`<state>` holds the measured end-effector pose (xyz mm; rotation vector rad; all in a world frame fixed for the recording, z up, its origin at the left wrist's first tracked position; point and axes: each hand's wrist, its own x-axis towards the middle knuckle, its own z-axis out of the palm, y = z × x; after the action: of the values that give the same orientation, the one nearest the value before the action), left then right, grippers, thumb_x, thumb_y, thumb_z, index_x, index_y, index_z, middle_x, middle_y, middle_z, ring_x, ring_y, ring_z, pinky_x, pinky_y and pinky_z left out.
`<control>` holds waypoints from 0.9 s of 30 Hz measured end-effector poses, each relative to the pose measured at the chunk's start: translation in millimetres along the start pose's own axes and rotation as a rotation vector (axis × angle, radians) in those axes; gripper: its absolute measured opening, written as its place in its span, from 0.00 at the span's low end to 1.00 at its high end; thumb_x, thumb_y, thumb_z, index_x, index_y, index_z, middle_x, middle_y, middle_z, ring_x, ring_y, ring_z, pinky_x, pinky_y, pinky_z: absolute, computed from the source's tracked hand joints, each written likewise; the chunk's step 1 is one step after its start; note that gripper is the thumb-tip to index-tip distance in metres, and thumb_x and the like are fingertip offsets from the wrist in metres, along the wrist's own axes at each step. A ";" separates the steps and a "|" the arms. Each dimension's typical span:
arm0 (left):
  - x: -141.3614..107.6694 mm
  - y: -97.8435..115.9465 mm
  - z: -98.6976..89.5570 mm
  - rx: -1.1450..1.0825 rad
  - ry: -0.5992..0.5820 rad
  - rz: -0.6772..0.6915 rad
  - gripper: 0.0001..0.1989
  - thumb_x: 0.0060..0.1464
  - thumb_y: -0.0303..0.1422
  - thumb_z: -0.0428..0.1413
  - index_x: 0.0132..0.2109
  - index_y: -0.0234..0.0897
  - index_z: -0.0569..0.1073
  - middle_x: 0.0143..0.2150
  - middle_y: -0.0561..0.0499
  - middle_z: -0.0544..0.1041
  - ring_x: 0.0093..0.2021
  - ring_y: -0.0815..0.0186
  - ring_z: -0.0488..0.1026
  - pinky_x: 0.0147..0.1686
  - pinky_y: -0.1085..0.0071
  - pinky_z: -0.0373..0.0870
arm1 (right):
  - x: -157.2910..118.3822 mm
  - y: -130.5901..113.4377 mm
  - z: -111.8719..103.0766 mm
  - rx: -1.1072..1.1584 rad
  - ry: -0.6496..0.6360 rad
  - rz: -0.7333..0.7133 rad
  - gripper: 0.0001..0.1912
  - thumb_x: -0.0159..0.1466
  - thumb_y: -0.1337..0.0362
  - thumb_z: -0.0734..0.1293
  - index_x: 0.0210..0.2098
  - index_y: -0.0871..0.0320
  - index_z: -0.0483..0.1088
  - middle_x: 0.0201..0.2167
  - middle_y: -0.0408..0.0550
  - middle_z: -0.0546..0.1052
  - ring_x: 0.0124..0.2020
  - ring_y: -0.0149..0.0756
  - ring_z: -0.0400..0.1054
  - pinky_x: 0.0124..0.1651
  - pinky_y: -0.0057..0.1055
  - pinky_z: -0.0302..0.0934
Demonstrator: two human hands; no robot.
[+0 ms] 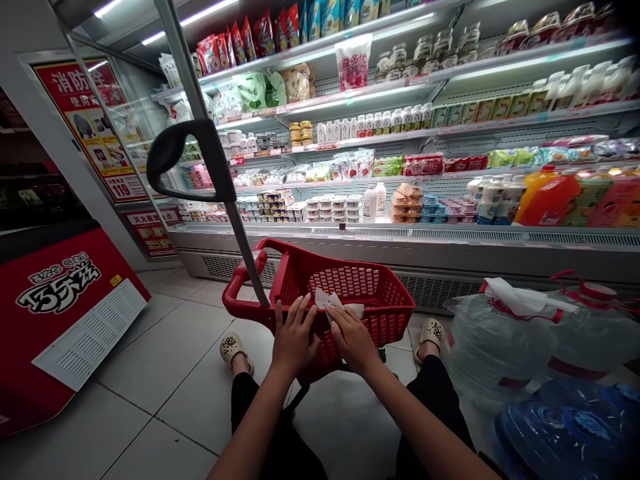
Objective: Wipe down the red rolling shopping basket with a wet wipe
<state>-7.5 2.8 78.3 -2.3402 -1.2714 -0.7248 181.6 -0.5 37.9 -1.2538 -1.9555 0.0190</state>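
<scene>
Two hands at red cart basket [345, 275], head view.
L hand [295, 339]: fingers open, spread at near rim. R hand [354, 337]: fingers closed on white wipe [327, 299], same rim. Chilled shelves [450, 235] behind; water bottles [500, 340] at R.

A shop: beyond the hands stand long chilled shelves [310, 230] packed with drink bottles [547, 197], tubs [333, 208] and pouches [265, 33].

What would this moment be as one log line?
left hand: fingers spread on rim of red shopping cart | right hand: fingers over white wipe at same rim | refrigerated display: stocked, beyond cart
</scene>
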 end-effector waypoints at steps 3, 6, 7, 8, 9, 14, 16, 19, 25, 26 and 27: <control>0.9 -5.4 -2.0 0.024 -0.016 0.018 0.31 0.57 0.32 0.58 0.67 0.43 0.70 0.77 0.46 0.58 0.75 0.49 0.57 0.75 0.41 0.25 | -4.3 6.8 -7.3 -0.011 -0.028 -0.030 0.29 0.74 0.66 0.52 0.72 0.53 0.62 0.69 0.45 0.68 0.70 0.40 0.61 0.74 0.47 0.52; 3.5 -8.5 -3.3 0.040 -0.038 0.021 0.35 0.58 0.33 0.58 0.72 0.46 0.65 0.78 0.47 0.53 0.77 0.51 0.52 0.75 0.42 0.24 | -19.1 39.4 -21.3 -0.065 -0.035 0.025 0.28 0.76 0.63 0.50 0.71 0.53 0.63 0.69 0.46 0.69 0.70 0.42 0.62 0.74 0.49 0.53; 4.8 -8.6 -2.8 0.042 -0.043 0.018 0.36 0.58 0.33 0.58 0.73 0.47 0.63 0.79 0.47 0.52 0.77 0.51 0.51 0.75 0.42 0.24 | -25.3 52.1 -26.0 -0.091 -0.028 0.061 0.28 0.76 0.62 0.50 0.71 0.53 0.63 0.68 0.47 0.70 0.70 0.43 0.62 0.73 0.50 0.54; 6.3 -8.1 -1.7 0.043 -0.047 0.014 0.37 0.58 0.33 0.58 0.74 0.48 0.61 0.79 0.47 0.51 0.78 0.51 0.49 0.75 0.42 0.25 | -31.3 63.9 -30.3 -0.118 -0.017 0.100 0.28 0.76 0.61 0.50 0.71 0.53 0.64 0.68 0.47 0.70 0.70 0.45 0.61 0.72 0.51 0.55; 8.0 -7.0 0.1 0.042 -0.049 0.008 0.38 0.58 0.34 0.59 0.74 0.48 0.60 0.79 0.47 0.50 0.78 0.50 0.48 0.75 0.41 0.25 | -36.9 74.0 -33.7 -0.143 -0.004 0.137 0.28 0.76 0.60 0.50 0.71 0.52 0.64 0.68 0.46 0.71 0.71 0.46 0.59 0.71 0.52 0.57; 15.6 3.6 13.0 0.037 -0.028 -0.058 0.36 0.54 0.36 0.63 0.70 0.44 0.67 0.78 0.39 0.53 0.77 0.43 0.49 0.74 0.37 0.27 | -44.7 83.2 -34.4 -0.238 0.027 0.162 0.27 0.77 0.55 0.53 0.71 0.49 0.63 0.69 0.45 0.69 0.73 0.51 0.55 0.71 0.55 0.55; 17.0 6.1 16.4 0.037 -0.024 -0.073 0.34 0.53 0.36 0.63 0.67 0.42 0.70 0.77 0.37 0.55 0.77 0.43 0.49 0.74 0.37 0.28 | -39.6 71.7 -28.9 -0.248 0.020 0.120 0.27 0.76 0.55 0.54 0.72 0.49 0.62 0.70 0.45 0.68 0.71 0.52 0.56 0.72 0.56 0.52; 16.9 4.4 16.9 0.037 -0.037 -0.057 0.33 0.53 0.35 0.63 0.67 0.43 0.70 0.77 0.38 0.55 0.77 0.45 0.49 0.74 0.37 0.28 | -33.6 55.1 -23.2 -0.232 0.008 0.077 0.28 0.76 0.56 0.55 0.74 0.47 0.57 0.71 0.44 0.67 0.71 0.51 0.58 0.74 0.59 0.47; 14.4 -3.4 14.1 0.032 -0.043 -0.033 0.33 0.53 0.34 0.61 0.67 0.45 0.70 0.77 0.41 0.57 0.77 0.46 0.50 0.74 0.38 0.27 | -37.8 51.3 -26.3 -0.241 -0.004 0.064 0.30 0.77 0.57 0.55 0.76 0.37 0.48 0.72 0.41 0.64 0.73 0.49 0.56 0.73 0.74 0.31; 14.3 -3.2 14.2 0.032 -0.039 -0.039 0.33 0.52 0.34 0.62 0.66 0.45 0.70 0.76 0.41 0.58 0.76 0.45 0.51 0.74 0.38 0.27 | -38.1 51.9 -25.9 -0.239 -0.004 0.056 0.30 0.77 0.57 0.56 0.76 0.38 0.48 0.72 0.42 0.64 0.73 0.49 0.56 0.73 0.73 0.33; 14.3 -2.7 14.6 0.031 -0.034 -0.046 0.33 0.52 0.34 0.62 0.66 0.44 0.70 0.76 0.40 0.59 0.76 0.44 0.51 0.74 0.38 0.27 | -37.8 52.0 -24.8 -0.236 -0.002 0.048 0.30 0.76 0.57 0.56 0.76 0.40 0.49 0.72 0.43 0.63 0.73 0.50 0.55 0.74 0.70 0.37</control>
<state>0.5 21.5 75.5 -2.3146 -1.3458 -0.6780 243.8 -12.6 10.8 -1.4527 -1.9715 -0.1916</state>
